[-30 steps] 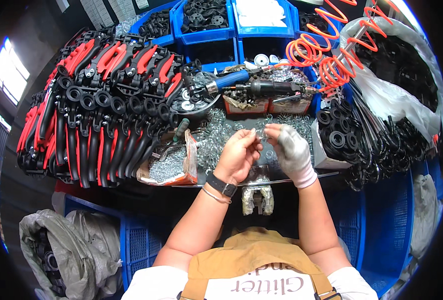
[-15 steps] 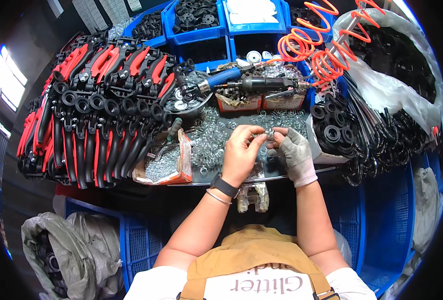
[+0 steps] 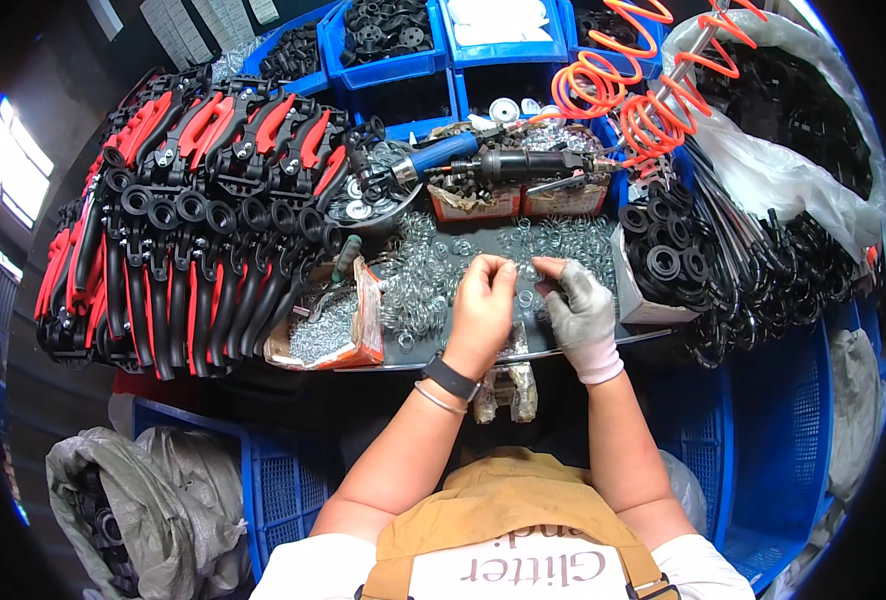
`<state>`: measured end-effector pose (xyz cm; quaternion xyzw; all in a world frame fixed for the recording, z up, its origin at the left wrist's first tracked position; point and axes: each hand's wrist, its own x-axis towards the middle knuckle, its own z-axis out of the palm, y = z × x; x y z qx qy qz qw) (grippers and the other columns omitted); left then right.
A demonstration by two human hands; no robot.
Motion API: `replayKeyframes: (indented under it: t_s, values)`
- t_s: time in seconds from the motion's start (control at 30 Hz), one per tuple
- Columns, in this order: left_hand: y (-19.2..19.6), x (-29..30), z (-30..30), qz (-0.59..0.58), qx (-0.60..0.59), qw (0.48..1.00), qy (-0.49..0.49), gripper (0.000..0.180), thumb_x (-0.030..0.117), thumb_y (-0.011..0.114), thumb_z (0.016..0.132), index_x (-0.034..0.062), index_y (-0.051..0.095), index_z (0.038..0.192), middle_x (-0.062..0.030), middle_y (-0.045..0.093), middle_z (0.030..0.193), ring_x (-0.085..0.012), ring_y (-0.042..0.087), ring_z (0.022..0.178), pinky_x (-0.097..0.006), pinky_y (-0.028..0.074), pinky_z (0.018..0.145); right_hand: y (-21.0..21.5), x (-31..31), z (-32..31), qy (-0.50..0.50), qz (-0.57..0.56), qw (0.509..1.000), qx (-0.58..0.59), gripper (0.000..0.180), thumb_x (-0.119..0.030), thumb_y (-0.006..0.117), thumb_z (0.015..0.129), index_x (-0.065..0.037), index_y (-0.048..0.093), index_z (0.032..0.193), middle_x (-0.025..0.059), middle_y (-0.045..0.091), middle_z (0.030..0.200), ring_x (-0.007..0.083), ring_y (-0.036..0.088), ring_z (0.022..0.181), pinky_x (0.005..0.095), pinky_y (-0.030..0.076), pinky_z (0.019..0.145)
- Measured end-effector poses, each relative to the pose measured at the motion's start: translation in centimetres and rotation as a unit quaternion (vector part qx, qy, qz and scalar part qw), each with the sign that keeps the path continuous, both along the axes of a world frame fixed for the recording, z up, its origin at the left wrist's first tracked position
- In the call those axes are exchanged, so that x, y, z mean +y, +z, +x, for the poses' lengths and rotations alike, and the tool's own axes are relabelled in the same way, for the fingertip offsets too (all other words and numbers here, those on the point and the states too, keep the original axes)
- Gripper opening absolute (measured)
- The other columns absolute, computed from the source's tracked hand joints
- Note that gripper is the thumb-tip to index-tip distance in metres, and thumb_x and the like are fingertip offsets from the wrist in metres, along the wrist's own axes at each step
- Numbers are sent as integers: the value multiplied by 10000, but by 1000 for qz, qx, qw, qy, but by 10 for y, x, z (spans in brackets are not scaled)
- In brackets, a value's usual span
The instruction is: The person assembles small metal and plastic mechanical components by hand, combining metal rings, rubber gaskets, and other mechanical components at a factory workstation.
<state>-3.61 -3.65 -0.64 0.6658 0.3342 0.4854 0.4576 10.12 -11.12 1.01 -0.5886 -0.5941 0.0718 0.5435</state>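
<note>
My bare left hand (image 3: 485, 302) is closed in a pinch over the bench, and whatever is between its fingertips is hidden. To its right, my right hand (image 3: 581, 312), in a grey fingertip-less glove, is open with its thumb and fingers apart. A gap separates the two hands. Loose metal coil springs (image 3: 413, 290) lie in a heap left of my left hand, and more springs (image 3: 573, 240) spread behind my right hand. A small metal fixture (image 3: 506, 392) sticks out from the bench's front edge below my hands.
Red-and-black handle assemblies (image 3: 193, 200) are stacked at left, beside a carton of small metal parts (image 3: 368, 320). A blue-and-black power tool (image 3: 443, 155) lies behind the springs. An orange coiled hose (image 3: 603, 85) hangs at back right. Black rings (image 3: 663, 262) fill a box at right.
My hands have come apart from the small coiled metal piece they were handling together. The right hand's fingers have spread, and the left hand's have closed together.
</note>
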Motion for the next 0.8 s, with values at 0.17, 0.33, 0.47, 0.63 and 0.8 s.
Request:
replayKeyframes:
  t_s: [0.17, 0.33, 0.47, 0.63, 0.8]
  values:
    - [11, -3, -4, -305, -208, 923, -106, 113, 171, 590, 1031, 64, 571, 1060, 10, 570, 857, -55, 506, 732, -190, 412, 620, 2, 1, 5, -7, -24, 990, 137, 285, -63, 679, 896, -5, 640, 1172, 131, 701, 1012, 257, 704, 912, 340, 570, 782]
    - [3, -6, 2, -97, -89, 990, -46, 116, 171, 579, 1038, 56, 565, 1048, -3, 573, 897, -78, 519, 789, -215, 426, 691, 15, 2, 2, 146, -205, 807, 534, 388, -279, 711, 938, 18, 630, 1175, 55, 661, 921, 113, 649, 779, 244, 531, 659]
    - [2, -10, 3, 121, 21, 992, 1, 135, 158, 559, 1042, 23, 554, 1038, -29, 576, 924, -136, 557, 869, -258, 457, 799, 11, 2, -5, 109, -148, 849, 496, 366, -298, 746, 918, 2, 681, 1117, 57, 675, 905, 112, 636, 732, 239, 506, 625]
    - [4, -11, 2, -290, -161, 936, -122, 133, 177, 580, 1019, 53, 551, 983, -19, 551, 840, -106, 521, 723, -242, 427, 625, 4, -2, -1, 13, 2, 998, 53, 271, -76, 759, 836, -87, 726, 1105, 106, 732, 1024, 224, 697, 915, 322, 548, 794]
    - [7, 4, -5, -442, -164, 867, -159, 122, 201, 589, 1002, 105, 567, 930, 29, 529, 773, -86, 509, 641, -229, 389, 508, 5, -1, 6, 80, 129, 970, -189, 327, 38, 754, 783, -93, 714, 1080, 99, 730, 1040, 269, 701, 941, 349, 563, 806]
